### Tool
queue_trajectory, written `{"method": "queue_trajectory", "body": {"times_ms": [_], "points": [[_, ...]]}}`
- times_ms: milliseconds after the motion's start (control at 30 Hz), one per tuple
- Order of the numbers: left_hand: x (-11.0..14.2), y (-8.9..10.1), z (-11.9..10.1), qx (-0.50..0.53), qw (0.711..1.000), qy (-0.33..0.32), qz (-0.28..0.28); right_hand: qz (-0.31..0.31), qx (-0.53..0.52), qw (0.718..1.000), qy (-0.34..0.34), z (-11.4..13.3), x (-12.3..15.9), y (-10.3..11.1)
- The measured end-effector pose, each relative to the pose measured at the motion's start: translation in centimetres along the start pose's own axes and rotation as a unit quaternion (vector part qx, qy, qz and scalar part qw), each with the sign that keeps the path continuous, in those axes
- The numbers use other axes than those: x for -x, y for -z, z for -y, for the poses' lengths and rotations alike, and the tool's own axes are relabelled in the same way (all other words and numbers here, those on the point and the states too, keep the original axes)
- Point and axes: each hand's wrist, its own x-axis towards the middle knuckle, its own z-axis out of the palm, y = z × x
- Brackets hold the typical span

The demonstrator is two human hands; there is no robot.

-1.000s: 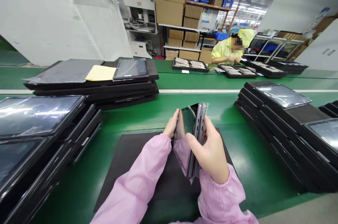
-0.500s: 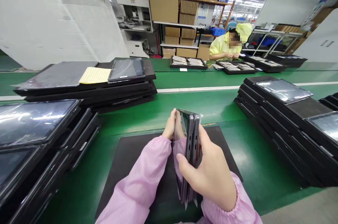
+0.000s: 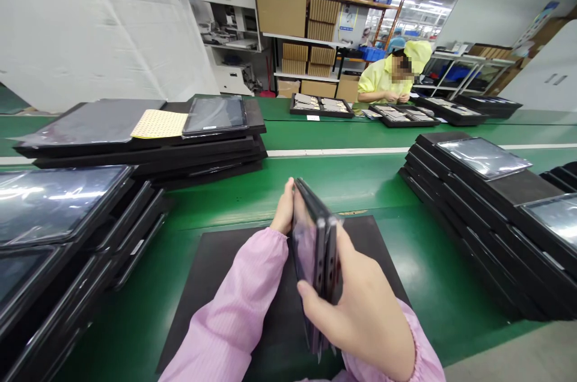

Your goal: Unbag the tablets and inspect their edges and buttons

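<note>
Two tablets (image 3: 321,268) stand upright on edge, pressed face to back, above a black mat (image 3: 216,286). Clear film covers the near screen, and film tips stick out below. My left hand (image 3: 283,208) lies along their far left side, most of its fingers hidden behind them. Around the near end wraps my right hand (image 3: 360,298), its thumb across the edges and its fingers behind the right side. Pink sleeves cover both forearms.
Black foam trays with tablets are stacked at left (image 3: 63,208), back left (image 3: 202,148) and right (image 3: 478,208). A yellow dotted sheet (image 3: 160,124) lies on the back-left stack. Across the green bench (image 3: 333,175) a person in yellow (image 3: 383,78) sits behind trays of small parts.
The tablets have turned slightly, their far end swinging left and their near end facing me more. My left hand has shifted a little left with them; both hands keep their grip.
</note>
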Motion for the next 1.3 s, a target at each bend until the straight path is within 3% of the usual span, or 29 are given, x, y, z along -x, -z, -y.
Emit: {"method": "queue_trajectory", "body": {"times_ms": [100, 200, 267, 467, 733, 1000, 1300], "points": [[-0.9, 0.5, -3.0, -0.004, 0.996, -0.078, -0.034, 0.128, 0.032, 0.991, 0.037, -0.2, 0.2, -0.6], [-1.8, 1.5, -5.1, -0.023, 0.977, -0.204, -0.055, 0.227, 0.084, 0.97, 0.02, -0.3, -0.4, -1.1], [-2.3, 2.3, -5.6, -0.042, 0.965, -0.253, -0.061, 0.268, 0.107, 0.958, -0.004, -0.4, -1.1, -1.1], [-3.0, 3.8, -4.9, -0.128, 0.945, -0.298, -0.035, 0.358, 0.119, 0.924, -0.06, -0.8, -2.6, -0.8], [-2.9, 4.0, -5.1, -0.131, 0.939, -0.317, -0.03, 0.393, 0.127, 0.907, -0.077, -0.9, -3.3, -0.7], [-4.7, 4.5, -3.9, -0.102, 0.943, -0.313, -0.051, 0.388, 0.129, 0.912, -0.022, -1.6, -4.2, -0.7], [-5.5, 4.8, -3.3, -0.078, 0.943, -0.323, -0.031, 0.382, 0.084, 0.92, 0.008, -2.4, -4.1, -1.1]]}}
